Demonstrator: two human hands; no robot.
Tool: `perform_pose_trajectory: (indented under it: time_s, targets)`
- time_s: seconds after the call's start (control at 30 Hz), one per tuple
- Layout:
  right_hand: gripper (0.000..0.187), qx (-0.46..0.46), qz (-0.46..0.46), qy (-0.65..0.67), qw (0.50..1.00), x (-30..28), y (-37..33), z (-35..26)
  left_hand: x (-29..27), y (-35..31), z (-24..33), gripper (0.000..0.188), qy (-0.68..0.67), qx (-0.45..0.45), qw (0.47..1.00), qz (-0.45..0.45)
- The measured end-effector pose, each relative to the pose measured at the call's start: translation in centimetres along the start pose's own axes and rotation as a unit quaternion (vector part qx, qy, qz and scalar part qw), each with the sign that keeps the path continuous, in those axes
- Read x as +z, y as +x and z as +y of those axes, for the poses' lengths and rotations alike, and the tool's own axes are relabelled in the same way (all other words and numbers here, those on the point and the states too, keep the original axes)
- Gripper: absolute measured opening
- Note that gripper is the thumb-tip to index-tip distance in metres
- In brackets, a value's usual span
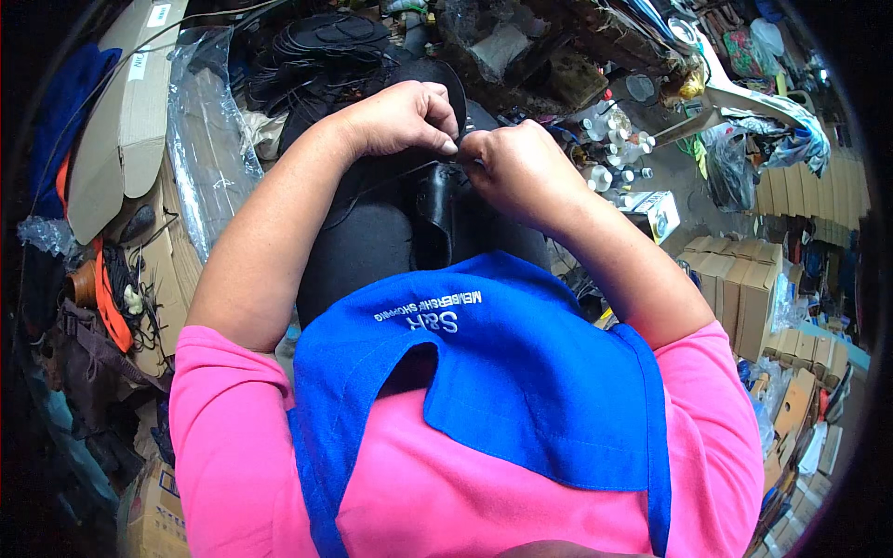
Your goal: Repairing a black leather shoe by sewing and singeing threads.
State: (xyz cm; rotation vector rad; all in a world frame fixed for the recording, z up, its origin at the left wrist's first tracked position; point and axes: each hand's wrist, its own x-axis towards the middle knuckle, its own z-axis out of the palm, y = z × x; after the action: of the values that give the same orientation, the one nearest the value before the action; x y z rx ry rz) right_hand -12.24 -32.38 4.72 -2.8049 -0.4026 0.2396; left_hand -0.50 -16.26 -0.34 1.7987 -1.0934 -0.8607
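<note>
Both my hands meet above my lap, over a shiny black leather-like piece (433, 209) that hangs down between my dark-clothed legs. My left hand (409, 116) is closed in a pinch, thumb tip close to the right hand's fingers. Whatever lies in that pinch is too small to make out. My right hand (526, 172) is curled shut at the upper edge of the black piece, and its fingers hide what they grip. A thin black cord (358, 193) runs near the left wrist. Behind the hands sits a rounded black item (433, 76), partly covered by the left hand.
Coiled black cords (321, 46) lie in a heap beyond my left hand. Several bottles (609, 135) stand right of my right hand, near a white plastic chair (753, 98). Cardboard boxes (735, 279) are stacked at right. Clear plastic (200, 139) and cardboard (121, 139) lie at left.
</note>
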Motion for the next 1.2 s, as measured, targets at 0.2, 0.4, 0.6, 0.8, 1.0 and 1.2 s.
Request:
perform_pose_trajectory:
  time_s: [0.2, 0.4, 0.6, 0.8, 1.0, 1.2]
  targets:
    - [0.014, 0.012, 0.010, 0.138, 0.990, 1.2, -0.6, 1.6, -0.1, -0.2, -0.2, 0.017, -0.003, 0.014, 1.000, 0.000]
    - [0.018, 0.069, -0.013, 0.249, 0.966, 1.1, -1.9, 2.5, -0.4, -0.3, -0.4, 0.019, -0.006, 0.008, 1.000, 0.001]
    - [0.018, 0.071, 0.028, 0.276, 0.958, 0.9, -2.2, 2.6, -0.2, -0.1, -0.3, 0.018, -0.009, -0.008, 1.000, 0.005]
    - [0.018, 0.046, 0.027, 0.230, 0.972, 1.6, -1.3, 2.4, 0.0, -0.1, -0.4, 0.018, -0.007, -0.005, 1.000, 0.012]
    - [0.019, 0.074, -0.014, 0.185, 0.980, 0.4, -0.8, 1.5, -0.4, -0.4, -0.1, 0.021, 0.004, 0.000, 1.000, -0.010]
    - [0.020, 0.040, -0.013, 0.123, 0.992, -0.4, -0.6, 1.0, -1.3, -0.7, 0.6, 0.026, 0.048, -0.007, 0.997, -0.066]
